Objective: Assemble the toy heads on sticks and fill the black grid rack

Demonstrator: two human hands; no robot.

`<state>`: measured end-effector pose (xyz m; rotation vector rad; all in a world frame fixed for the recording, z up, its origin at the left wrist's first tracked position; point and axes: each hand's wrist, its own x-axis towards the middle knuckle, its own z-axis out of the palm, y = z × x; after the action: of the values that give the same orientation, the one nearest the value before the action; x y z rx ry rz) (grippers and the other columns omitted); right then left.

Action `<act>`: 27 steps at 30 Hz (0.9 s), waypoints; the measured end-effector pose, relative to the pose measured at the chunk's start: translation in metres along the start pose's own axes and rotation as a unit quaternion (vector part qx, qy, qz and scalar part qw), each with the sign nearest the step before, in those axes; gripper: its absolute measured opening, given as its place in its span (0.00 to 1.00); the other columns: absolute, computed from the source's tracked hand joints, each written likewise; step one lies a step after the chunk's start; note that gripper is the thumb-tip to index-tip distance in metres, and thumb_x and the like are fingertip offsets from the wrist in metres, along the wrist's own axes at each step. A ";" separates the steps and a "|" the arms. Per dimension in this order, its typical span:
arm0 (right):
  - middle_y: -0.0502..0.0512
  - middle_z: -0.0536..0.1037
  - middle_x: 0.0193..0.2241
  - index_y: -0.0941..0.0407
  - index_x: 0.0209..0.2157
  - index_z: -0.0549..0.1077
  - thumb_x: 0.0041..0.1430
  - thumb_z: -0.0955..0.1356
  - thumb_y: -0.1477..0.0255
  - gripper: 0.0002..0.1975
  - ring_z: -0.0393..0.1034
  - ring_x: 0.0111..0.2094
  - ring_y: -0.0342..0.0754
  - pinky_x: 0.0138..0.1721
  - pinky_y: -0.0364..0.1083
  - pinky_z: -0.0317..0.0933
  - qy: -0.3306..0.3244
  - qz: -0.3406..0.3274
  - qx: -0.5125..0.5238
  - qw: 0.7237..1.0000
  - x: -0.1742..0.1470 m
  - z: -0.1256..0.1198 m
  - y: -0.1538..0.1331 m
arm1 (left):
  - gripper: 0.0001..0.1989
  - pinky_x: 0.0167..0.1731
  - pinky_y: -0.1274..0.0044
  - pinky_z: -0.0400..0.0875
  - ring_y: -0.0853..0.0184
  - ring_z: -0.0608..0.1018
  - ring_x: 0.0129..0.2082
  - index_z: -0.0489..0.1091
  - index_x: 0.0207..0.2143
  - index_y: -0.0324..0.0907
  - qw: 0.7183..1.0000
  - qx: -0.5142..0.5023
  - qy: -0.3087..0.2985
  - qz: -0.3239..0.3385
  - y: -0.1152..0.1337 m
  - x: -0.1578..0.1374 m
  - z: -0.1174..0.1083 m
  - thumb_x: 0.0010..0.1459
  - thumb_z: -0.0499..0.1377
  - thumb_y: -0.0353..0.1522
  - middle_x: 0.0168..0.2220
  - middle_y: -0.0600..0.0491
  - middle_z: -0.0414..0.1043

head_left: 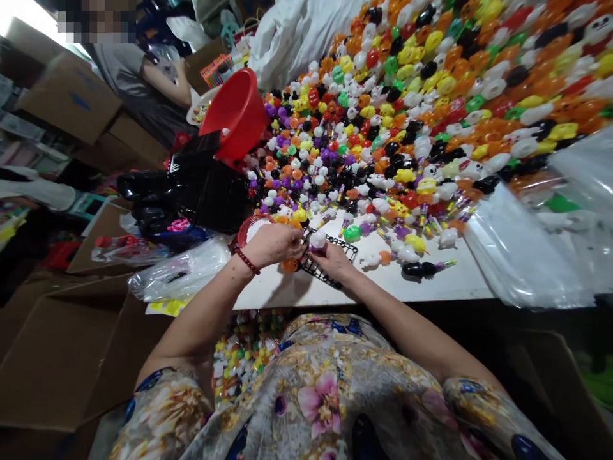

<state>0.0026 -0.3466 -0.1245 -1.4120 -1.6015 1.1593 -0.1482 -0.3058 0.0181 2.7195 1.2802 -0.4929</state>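
My right hand grips a small toy piece with a white rounded top and some purple below it. Close beside it, the fingers of my left hand are pinched together; what they hold is too small and hidden to make out. A black plastic grid lies on the white table beneath both hands. Partly covered by my left hand are an orange piece and a round red basket. A black toy with a thin coloured tip lies to the right of my right hand.
A large heap of colourful plastic toy pieces covers the table's far side. Clear plastic bags lie at right, more bags at left. A red tub and black bin stand left. A person is behind them.
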 end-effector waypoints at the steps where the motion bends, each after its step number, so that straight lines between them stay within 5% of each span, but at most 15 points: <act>1: 0.55 0.81 0.33 0.56 0.38 0.75 0.57 0.70 0.71 0.07 0.75 0.37 0.52 0.41 0.47 0.65 -0.003 0.000 -0.003 1.000 0.000 0.000 0.000 | 0.13 0.27 0.77 0.60 0.65 0.76 0.30 0.74 0.34 0.42 1.000 0.007 -0.004 -0.002 0.002 0.000 0.000 0.62 0.55 0.40 0.29 0.49 0.76; 7: 0.56 0.81 0.34 0.56 0.41 0.75 0.57 0.69 0.73 0.09 0.76 0.38 0.52 0.39 0.47 0.65 -0.006 0.000 -0.030 1.000 0.001 0.003 0.002 | 0.15 0.30 0.76 0.64 0.64 0.76 0.30 0.74 0.31 0.38 0.999 0.030 -0.001 -0.037 0.012 -0.001 -0.001 0.64 0.52 0.37 0.30 0.46 0.75; 16: 0.54 0.81 0.32 0.54 0.44 0.73 0.59 0.67 0.74 0.11 0.74 0.33 0.51 0.32 0.44 0.60 -0.028 -0.051 -0.123 0.991 -0.003 0.006 0.001 | 0.13 0.31 0.75 0.66 0.68 0.71 0.30 0.73 0.29 0.39 0.994 -0.033 0.102 -0.004 0.002 -0.007 0.017 0.62 0.54 0.35 0.37 0.47 0.70; 22: 0.56 0.80 0.34 0.56 0.43 0.73 0.59 0.67 0.76 0.10 0.74 0.34 0.51 0.33 0.44 0.60 -0.048 -0.066 -0.152 0.985 -0.001 0.004 -0.012 | 0.10 0.41 0.69 0.65 0.61 0.70 0.39 0.74 0.33 0.42 0.979 -0.112 0.159 0.066 -0.013 -0.015 0.029 0.64 0.54 0.34 0.35 0.48 0.72; 27: 0.58 0.80 0.36 0.57 0.41 0.74 0.60 0.67 0.76 0.08 0.74 0.37 0.51 0.36 0.43 0.61 -0.046 -0.085 -0.151 0.984 0.003 0.005 -0.012 | 0.14 0.46 0.66 0.65 0.61 0.71 0.42 0.72 0.48 0.43 0.967 -0.169 0.180 0.066 -0.014 -0.022 0.040 0.66 0.50 0.33 0.40 0.47 0.74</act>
<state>-0.0073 -0.3444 -0.1152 -1.3879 -1.9877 0.9222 -0.1817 -0.3213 -0.0116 2.6439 1.1104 0.2267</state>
